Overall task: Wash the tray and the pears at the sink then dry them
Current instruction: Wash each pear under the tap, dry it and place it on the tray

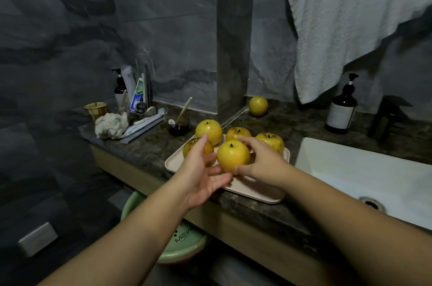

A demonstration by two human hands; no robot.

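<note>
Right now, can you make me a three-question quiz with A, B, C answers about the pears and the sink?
1. Where is the pear that sits alone?
A. In the sink
B. By the wall corner on the counter
C. On the floor

2. How many pears can you see altogether?
A. Three
B. Four
C. Six

3. What is the right hand doing?
A. Holding a pear
B. Turning on the tap
C. Pulling the towel

Answers:
1 B: the lone pear rests by the wall corner, away from the tray.
2 C: five are at the tray, one apart.
3 A: the right hand curls round the front pear, and the left hand touches it too; the sink holds no fruit.
</note>
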